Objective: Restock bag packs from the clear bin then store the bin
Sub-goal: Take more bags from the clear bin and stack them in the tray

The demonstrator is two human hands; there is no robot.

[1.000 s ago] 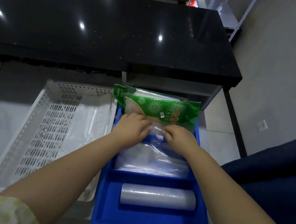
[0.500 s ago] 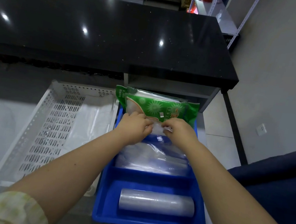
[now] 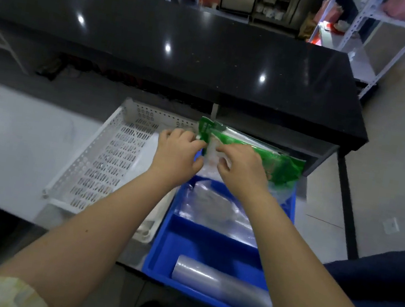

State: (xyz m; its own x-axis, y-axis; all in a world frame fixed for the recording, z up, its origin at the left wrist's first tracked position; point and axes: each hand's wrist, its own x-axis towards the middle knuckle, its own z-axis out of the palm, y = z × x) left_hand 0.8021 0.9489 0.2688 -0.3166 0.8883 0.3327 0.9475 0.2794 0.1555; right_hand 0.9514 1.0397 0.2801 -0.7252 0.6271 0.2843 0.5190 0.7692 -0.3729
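Note:
A stack of green bag packs (image 3: 282,166) stands at the far end of the blue bin (image 3: 159,249), leaning over its back rim. My left hand (image 3: 177,156) pinches the packs' left edge, over the gap between the blue bin and the white tray. My right hand (image 3: 242,171) grips the front of the same packs just right of it. Loose clear plastic bags (image 3: 212,206) lie in the bin's far compartment under my wrists. A roll of clear film (image 3: 223,285) rests in the near compartment.
A white perforated tray (image 3: 106,157) sits left of the blue bin, holding a clear sheet. A black counter (image 3: 186,45) overhangs an open shelf behind both. A dark blue seat (image 3: 381,282) is at the right, a metal rack (image 3: 371,34) far right.
Both hands have shifted left and up to the left end of the green packs, which now tilt down to the right. The view has swung and moved closer.

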